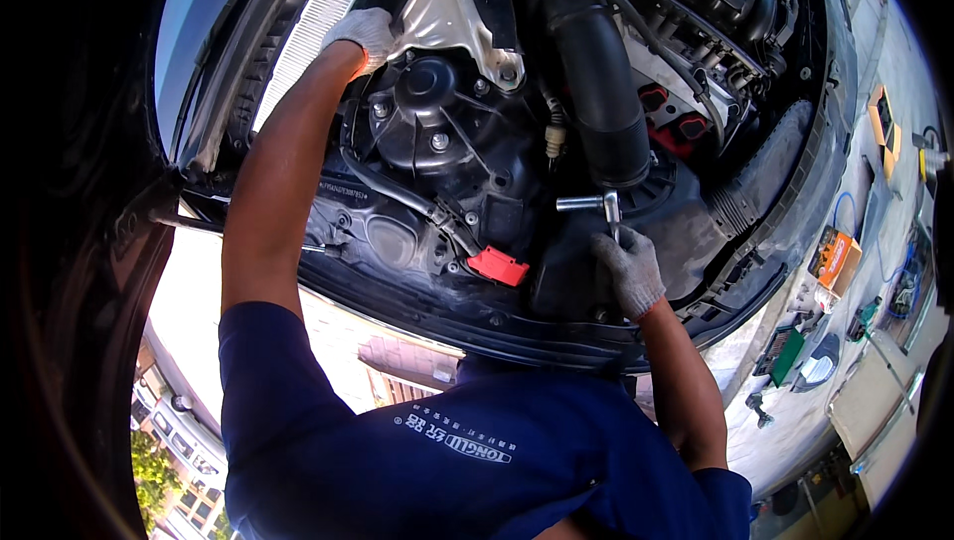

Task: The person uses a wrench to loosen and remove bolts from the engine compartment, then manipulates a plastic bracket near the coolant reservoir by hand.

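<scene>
My left hand [362,35], in a pale knit glove with an orange cuff, is up at the silver sheet-metal panel [443,13]. It covers part of the white pleated filter [311,33] beside it, and its fingers are mostly hidden. A chrome ratchet wrench with a socket [610,206] is in my gloved right hand [632,270], which is closed round its handle. The tool is just below the lower end of a black intake hose [597,73], over a black plastic housing [636,217].
Left of the right hand is a red cover [498,266] on a cable. A black strut tower [425,83] with several nuts rises mid-bay. The engine [696,3] fills the upper right. On the floor outside lie an orange box [836,260] and a green tool case [785,356].
</scene>
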The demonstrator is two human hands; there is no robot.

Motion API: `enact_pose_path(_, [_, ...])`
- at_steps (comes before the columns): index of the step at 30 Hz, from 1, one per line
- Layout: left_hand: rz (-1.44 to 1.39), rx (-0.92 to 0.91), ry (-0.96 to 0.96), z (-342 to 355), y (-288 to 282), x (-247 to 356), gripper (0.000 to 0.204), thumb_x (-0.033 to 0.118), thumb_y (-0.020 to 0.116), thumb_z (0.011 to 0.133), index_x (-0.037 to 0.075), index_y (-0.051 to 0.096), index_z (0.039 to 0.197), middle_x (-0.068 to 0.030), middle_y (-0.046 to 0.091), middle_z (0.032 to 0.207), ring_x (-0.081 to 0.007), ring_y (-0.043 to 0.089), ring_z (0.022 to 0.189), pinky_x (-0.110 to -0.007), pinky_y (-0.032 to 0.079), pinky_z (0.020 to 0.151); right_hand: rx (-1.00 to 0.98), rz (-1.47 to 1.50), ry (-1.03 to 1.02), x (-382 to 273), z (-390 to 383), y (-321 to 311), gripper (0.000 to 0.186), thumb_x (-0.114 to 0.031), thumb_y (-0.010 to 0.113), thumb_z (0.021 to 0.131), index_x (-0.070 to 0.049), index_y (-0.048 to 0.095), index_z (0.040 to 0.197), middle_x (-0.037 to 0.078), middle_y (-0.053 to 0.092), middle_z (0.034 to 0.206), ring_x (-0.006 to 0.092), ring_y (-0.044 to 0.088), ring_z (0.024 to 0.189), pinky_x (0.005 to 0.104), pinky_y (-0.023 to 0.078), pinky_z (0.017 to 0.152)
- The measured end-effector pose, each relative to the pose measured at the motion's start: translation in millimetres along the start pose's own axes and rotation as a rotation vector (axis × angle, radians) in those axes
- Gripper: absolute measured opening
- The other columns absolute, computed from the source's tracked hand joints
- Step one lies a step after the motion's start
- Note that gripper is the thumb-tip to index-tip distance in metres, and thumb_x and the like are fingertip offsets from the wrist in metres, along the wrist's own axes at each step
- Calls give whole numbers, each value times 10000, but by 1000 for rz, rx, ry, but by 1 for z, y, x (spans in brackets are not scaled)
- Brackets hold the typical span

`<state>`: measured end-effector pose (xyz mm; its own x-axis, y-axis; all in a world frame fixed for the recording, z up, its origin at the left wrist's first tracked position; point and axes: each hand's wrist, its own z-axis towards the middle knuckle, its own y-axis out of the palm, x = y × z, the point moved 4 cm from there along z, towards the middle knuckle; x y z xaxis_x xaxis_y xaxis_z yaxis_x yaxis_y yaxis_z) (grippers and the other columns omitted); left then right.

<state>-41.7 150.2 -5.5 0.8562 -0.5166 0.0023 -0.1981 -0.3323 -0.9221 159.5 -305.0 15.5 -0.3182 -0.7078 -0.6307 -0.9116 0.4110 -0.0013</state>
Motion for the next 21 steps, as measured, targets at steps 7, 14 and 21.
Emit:
enact_pose_path(7, [-118,-53,109,-9,-13,-3,350,346,696,958,35,709,1118,-209,731,1075,-373,694,1019,-448,536,886,12,-82,-94,-1,2,-2,227,-222,684,985,-24,620,895,16,569,593,110,517,460,281,405,454])
enact_pose_path(14, [-13,-7,117,-9,-8,5,358,340,674,974,19,697,1130,-253,717,1063,-457,666,1026,-491,523,874,-17,-49,-75,0,1,-2,222,-220,687,980,-24,636,889,8,568,599,99,512,470,282,405,461])
enact_pose_path(21, [-36,-101,-65,-2,-10,-7,481,459,611,1008,7,727,1123,-252,729,1118,-429,675,1074,-495,516,918,-9,-57,-67,1,2,-3,235,-228,693,981,-19,644,885,7,579,607,97,528,492,278,410,476])
